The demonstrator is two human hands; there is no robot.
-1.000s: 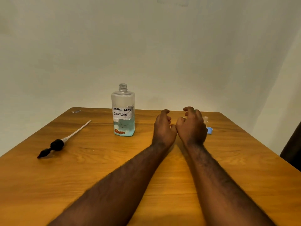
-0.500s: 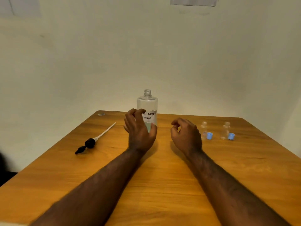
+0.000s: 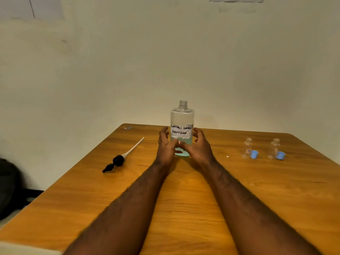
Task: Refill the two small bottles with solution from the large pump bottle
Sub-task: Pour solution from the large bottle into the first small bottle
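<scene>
Bare table (image 3: 184, 199) fills the lower frame between the forearms. At centre, the left hand (image 3: 165, 148) and right hand (image 3: 199, 150) curl round the uncapped bottle (image 3: 182, 116), thumbs on its front. The pump (image 3: 118, 160) lies well left. At right, near the far edge, stand the inner small bottle (image 3: 246, 149) and outer small bottle (image 3: 274, 148).

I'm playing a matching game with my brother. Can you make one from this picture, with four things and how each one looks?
Things:
1. large bottle
2. pump
3. caps
4. small bottles

Descriptions:
A. blue, lying at the right
B. black with a white tube, lying on its side at the left
C. upright in the middle, mouth open, handwritten label
D. clear, standing uncapped at the right

Pairs: 1-C, 2-B, 3-A, 4-D
</scene>
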